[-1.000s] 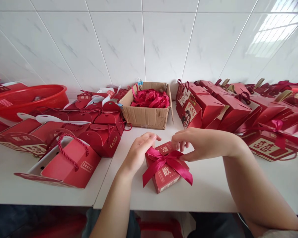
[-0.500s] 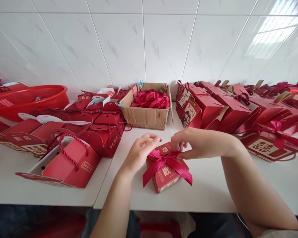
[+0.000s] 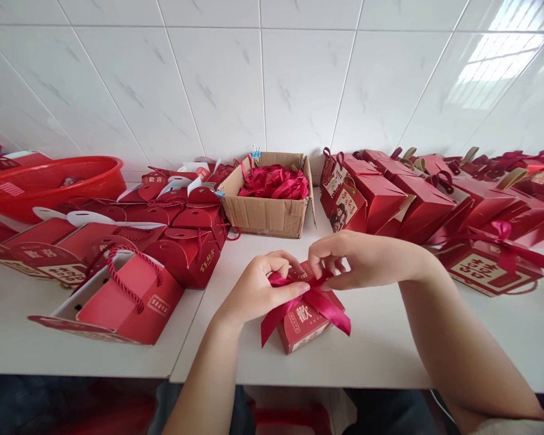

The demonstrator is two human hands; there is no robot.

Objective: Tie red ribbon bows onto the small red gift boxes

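Note:
A small red box (image 3: 306, 326) with pale lettering lies on the white table, turned at an angle. Across its top is a magenta ribbon bow (image 3: 329, 311), its two tails hanging toward the near side. From the left, my left hand (image 3: 265, 287) pinches the bow's left loop, the thumb lying over the knot area. My right hand (image 3: 344, 263) is curled at the bow's right side, thumb and fingers closed on the ribbon there; the fingertips are partly hidden.
Behind the hands stands a cardboard box (image 3: 267, 214) of magenta ribbons. Red gift boxes (image 3: 185, 257) and a red basin (image 3: 72, 172) are at left. More red boxes (image 3: 426, 205) line the right, with a bow-tied one (image 3: 489, 266) nearer. A tiled wall rises behind.
My left hand has moved right and down onto the bow, its thumb now over the middle. My right hand has shifted slightly left, its fingers still at the ribbon.

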